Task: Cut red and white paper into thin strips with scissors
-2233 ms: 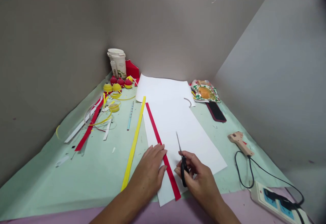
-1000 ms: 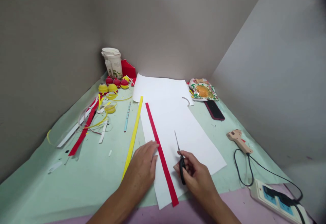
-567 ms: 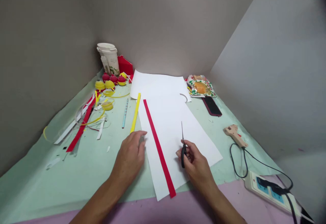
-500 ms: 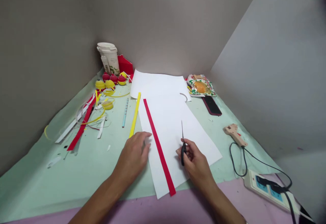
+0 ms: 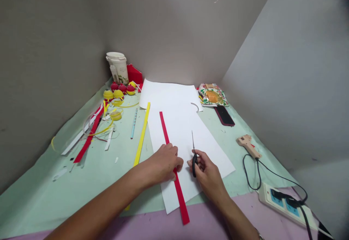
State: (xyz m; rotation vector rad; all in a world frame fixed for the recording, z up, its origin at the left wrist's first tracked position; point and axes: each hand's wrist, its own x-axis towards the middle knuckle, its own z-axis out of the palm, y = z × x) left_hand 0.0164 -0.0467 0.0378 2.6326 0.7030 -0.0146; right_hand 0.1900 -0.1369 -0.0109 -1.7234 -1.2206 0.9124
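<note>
Red strip (image 5: pixel 164 127) in the left hand (image 5: pixel 167 162), scissors (image 5: pixel 194 165) in the right hand (image 5: pixel 208 171)

Take the middle of the white sheet (image 5: pixel 201 134) as the clock's hub, twelve toward the far wall. The sheet should be light and springy, apt to slide or crease, so a flat palm near an edge suits it. The red strip lies across it from eleven to six, its near end running past the sheet's edge. It is probably thin, bendy and nearly weightless (paper or felt, I can't tell which), best held by its long edges. The left hand has its fingers curled almost closed on the strip's middle. The right hand wraps the scissors' black handles, the safe place to grip; the blades look together and point to twelve. They should be stiff and the heaviest thing held.

Around these, the power strip (image 5: pixel 286 209) sits at four, the white cup (image 5: pixel 120 69) at ten, the glue gun (image 5: pixel 248 146) at three, the phone (image 5: pixel 224 115) at two, the yellow strip (image 5: pixel 143 134) at nine, and the pencil (image 5: pixel 133 124) just beyond it. The left forearm (image 5: pixel 117 191) crosses over the yellow strip, blocking its lower part.
</note>
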